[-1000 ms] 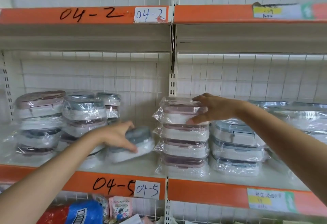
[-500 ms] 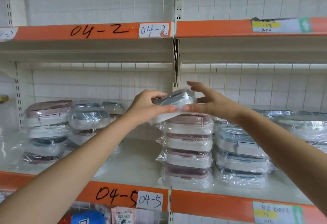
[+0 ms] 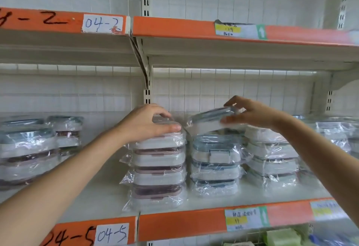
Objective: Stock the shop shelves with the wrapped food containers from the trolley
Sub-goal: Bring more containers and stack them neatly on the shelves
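1. Right hand (image 3: pixel 250 112): I see it pinching a blue-lidded wrapped container (image 3: pixel 211 116) by its right end, thumb on top and fingers below; the container is tilted, left end down, held in the air above the blue-lidded stack (image 3: pixel 214 165).
2. Left hand (image 3: pixel 147 123): I see it resting on the top of the pink-lidded stack (image 3: pixel 158 170), fingers curved over the top container's wrap; whether it grips I cannot tell.
3. Pink-lidded stack: four or five wrapped containers, standing near the front edge of the middle shelf (image 3: pixel 108 195), by the joint between the two bays.
4. Blue-lidded stack: three wrapped containers just beside the pink one on its right; further wrapped stacks (image 3: pixel 272 158) stand behind it and toward the shelf's right end.
5. Left-end stacks (image 3: pixel 27 148): wrapped containers, blue and dark lids mixed, toward the shelf's left end.
6. Writing, upper shelf edge: white label (image 3: pixel 103 24) reads "04-2"; marker on the orange strip reads "-2"; a price tag (image 3: pixel 240 29) with yellow band and green arrow, figures blurred.
7. Writing, middle shelf edge: lower white label (image 3: pixel 112 234) reads "04-5"; two more price tags to its right, unreadable.
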`<action>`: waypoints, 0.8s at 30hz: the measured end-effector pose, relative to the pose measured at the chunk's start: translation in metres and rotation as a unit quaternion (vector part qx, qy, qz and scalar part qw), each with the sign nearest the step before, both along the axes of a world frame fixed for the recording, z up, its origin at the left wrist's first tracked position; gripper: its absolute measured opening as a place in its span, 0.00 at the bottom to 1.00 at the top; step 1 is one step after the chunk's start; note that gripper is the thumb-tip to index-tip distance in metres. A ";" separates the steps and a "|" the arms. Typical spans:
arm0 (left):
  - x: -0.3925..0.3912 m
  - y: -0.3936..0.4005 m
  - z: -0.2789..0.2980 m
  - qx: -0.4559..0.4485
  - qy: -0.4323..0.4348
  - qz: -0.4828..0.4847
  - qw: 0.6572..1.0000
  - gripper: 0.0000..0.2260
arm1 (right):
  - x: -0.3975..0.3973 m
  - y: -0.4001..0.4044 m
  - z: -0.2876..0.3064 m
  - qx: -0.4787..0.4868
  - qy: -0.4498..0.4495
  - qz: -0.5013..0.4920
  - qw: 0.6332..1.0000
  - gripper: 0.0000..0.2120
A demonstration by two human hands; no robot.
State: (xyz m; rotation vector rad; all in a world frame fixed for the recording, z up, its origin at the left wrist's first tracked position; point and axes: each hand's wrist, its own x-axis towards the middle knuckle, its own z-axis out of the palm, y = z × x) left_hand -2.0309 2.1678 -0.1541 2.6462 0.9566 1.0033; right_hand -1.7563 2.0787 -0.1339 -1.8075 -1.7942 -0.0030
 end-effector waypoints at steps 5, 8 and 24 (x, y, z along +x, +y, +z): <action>0.014 0.001 -0.008 0.067 0.070 0.002 0.995 0.16 | 0.008 0.002 -0.001 -0.088 -0.156 -0.048 0.983 0.22; 0.012 0.003 -0.012 0.081 0.066 0.001 0.994 0.17 | -0.001 0.007 -0.006 -0.088 -0.171 -0.037 0.981 0.25; -0.126 0.021 -0.011 0.074 0.104 0.166 0.978 0.20 | -0.180 0.061 0.010 0.088 -0.252 0.188 0.945 0.21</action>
